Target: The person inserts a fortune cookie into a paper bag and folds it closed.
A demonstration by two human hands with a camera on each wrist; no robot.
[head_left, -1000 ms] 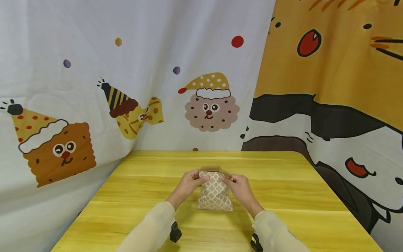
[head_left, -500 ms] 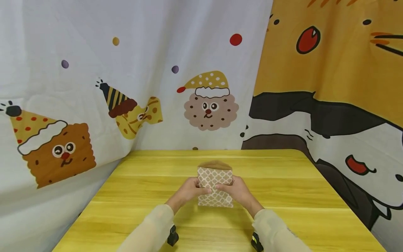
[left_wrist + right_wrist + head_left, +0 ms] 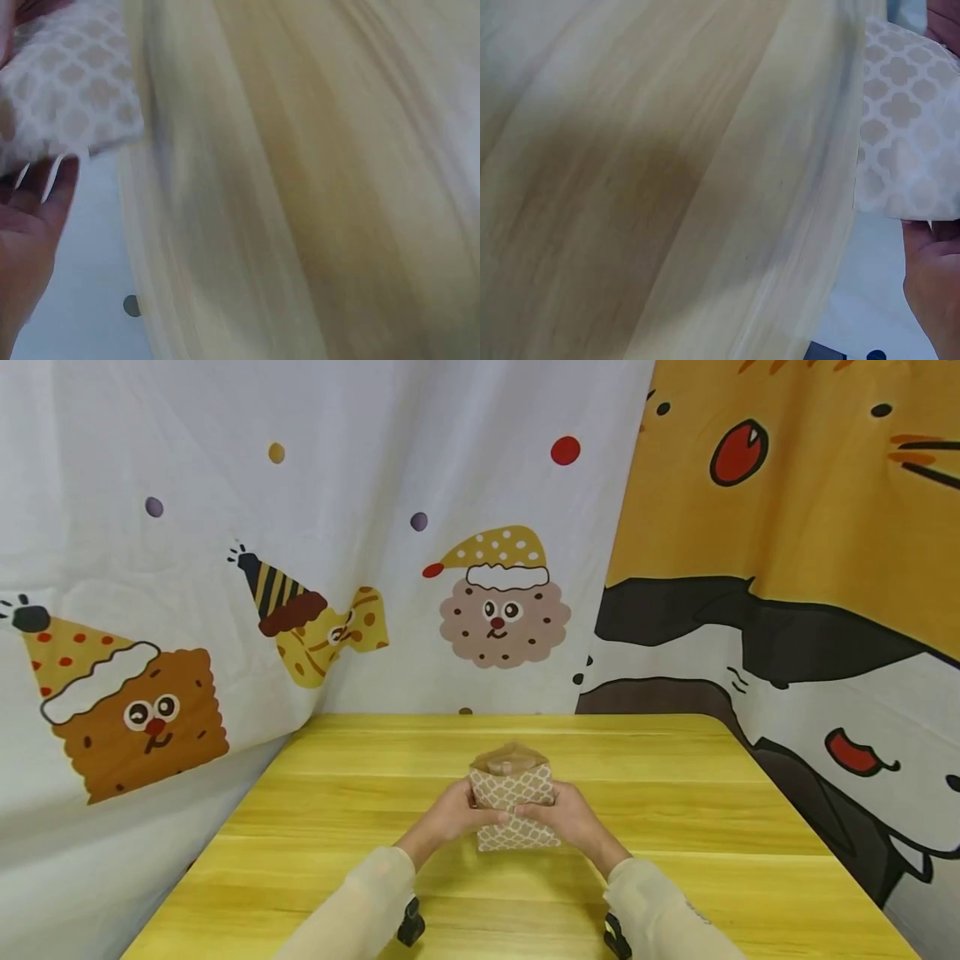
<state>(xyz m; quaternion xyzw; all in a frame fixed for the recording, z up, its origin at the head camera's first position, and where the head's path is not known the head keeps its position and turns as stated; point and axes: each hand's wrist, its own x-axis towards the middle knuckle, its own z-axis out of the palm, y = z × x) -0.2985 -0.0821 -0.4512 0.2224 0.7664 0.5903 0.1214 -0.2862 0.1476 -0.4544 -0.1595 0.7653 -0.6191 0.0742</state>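
Head view first: which way does the patterned paper bag point(image 3: 513, 791) point?

Its mouth faces the top of the frame, towards the table's far edge, and gapes, with something pale inside, too small to make out. The long axis runs nearly up and down the picture, the top leaning slightly left.

And what's around it?

A yellow wood-grain table point(image 3: 675, 793) fills the lower middle. Behind hangs a white curtain point(image 3: 360, 460) printed with cartoon biscuits and coloured dots; an orange cartoon print point(image 3: 690, 527) takes the upper right.

Where is the bag, compared with the hands?

Just below the centre of the frame, between them. The left hand point(image 3: 454, 812) grips its left side and the right hand point(image 3: 567, 815) its right, thumbs across the front, their tips near each other.

Do the wrist views agree?

Yes: the bag sits upper left in the left one and upper right in the right one, fingers against its edge. Whether its lower edge touches the wood, I can't tell.
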